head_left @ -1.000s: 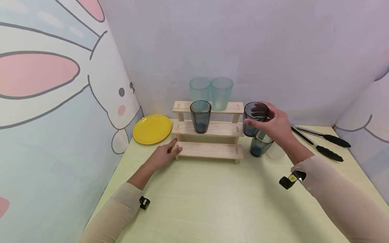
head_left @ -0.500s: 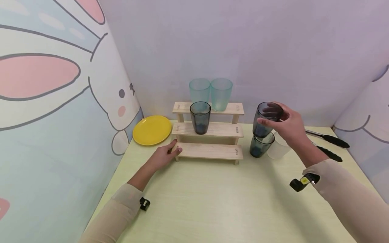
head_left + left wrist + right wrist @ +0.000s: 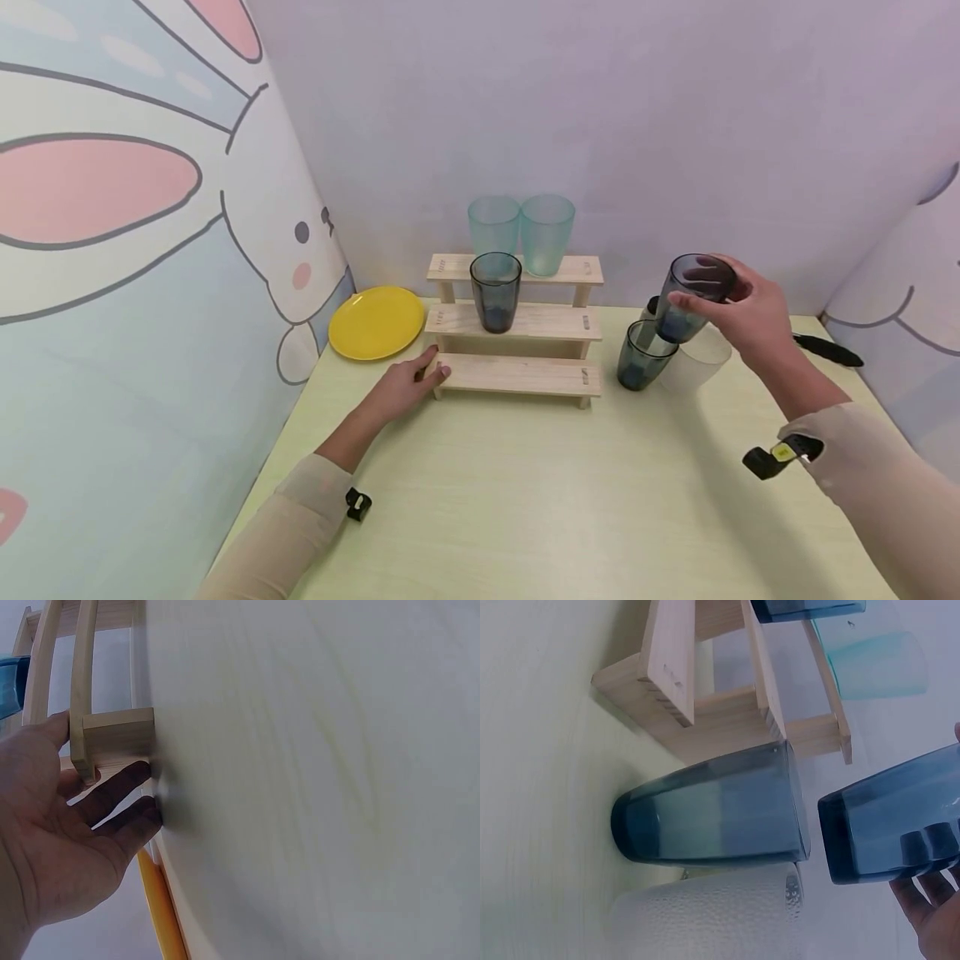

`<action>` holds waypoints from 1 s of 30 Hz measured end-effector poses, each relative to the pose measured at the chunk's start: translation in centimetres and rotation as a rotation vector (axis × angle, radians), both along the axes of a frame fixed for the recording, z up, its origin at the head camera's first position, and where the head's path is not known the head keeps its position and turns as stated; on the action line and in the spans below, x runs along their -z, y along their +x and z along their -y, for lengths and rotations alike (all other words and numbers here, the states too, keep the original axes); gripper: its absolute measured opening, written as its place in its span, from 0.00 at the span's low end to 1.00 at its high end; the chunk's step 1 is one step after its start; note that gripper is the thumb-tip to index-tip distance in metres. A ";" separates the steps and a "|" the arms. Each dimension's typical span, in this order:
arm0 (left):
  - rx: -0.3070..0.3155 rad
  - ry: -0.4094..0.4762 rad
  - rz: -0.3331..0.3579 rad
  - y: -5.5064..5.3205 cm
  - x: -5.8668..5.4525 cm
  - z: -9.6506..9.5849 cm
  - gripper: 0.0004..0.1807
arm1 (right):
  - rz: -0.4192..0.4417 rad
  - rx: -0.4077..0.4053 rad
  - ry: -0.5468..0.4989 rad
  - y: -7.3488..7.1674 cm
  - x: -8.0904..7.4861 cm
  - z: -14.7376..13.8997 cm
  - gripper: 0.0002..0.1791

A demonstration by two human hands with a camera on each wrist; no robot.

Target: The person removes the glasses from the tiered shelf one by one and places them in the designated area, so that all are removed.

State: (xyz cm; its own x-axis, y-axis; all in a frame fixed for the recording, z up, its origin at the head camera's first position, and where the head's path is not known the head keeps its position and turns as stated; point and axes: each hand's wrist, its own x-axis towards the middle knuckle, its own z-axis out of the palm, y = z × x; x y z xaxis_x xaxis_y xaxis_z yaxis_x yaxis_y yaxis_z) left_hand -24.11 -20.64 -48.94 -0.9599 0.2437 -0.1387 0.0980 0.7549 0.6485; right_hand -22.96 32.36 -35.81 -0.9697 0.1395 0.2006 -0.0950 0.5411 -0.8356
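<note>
In the head view my right hand [image 3: 750, 321] grips a smoky blue glass [image 3: 693, 296], thumb on its near side and fingers round behind. The glass is raised and tilted above a second smoky glass [image 3: 641, 358] standing on the table. Beside that one is a frosted clear cup [image 3: 712, 915], partly hidden in the head view. At the left end of a three-step wooden stand [image 3: 517, 372], my left hand [image 3: 405, 383] holds the lowest step's end; the left wrist view shows thumb and index finger [image 3: 75, 780] either side of the board. Another smoky glass [image 3: 497, 292] stands on the middle step.
Two pale green cups [image 3: 547, 233] stand on the top step near the wall. A yellow plate [image 3: 377, 323] lies left of the stand. Behind my right forearm shows a black tong handle [image 3: 828, 350]; the rest is covered.
My right hand has carried the smoky glass rightward from the stand's right end, past the standing glass, tilting it. The left hand stays at the stand.
</note>
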 end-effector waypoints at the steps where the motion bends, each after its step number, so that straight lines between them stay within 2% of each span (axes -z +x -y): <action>1: -0.002 0.001 0.002 0.0 0.0 0.0 0.48 | 0.000 0.006 -0.001 0.0 0.0 -0.2 0.38; 14: -0.003 0.001 0.000 0.1 -0.1 0.0 0.48 | 0.033 0.008 -0.041 0.7 0.0 -2.9 0.39; 22: -0.008 -0.001 0.010 0.2 -0.1 -0.1 0.49 | 0.049 0.051 -0.037 0.9 0.4 -4.4 0.40; 30: -0.014 0.004 0.015 0.2 -0.2 -0.2 0.49 | 0.037 0.091 -0.093 0.6 0.7 -6.1 0.38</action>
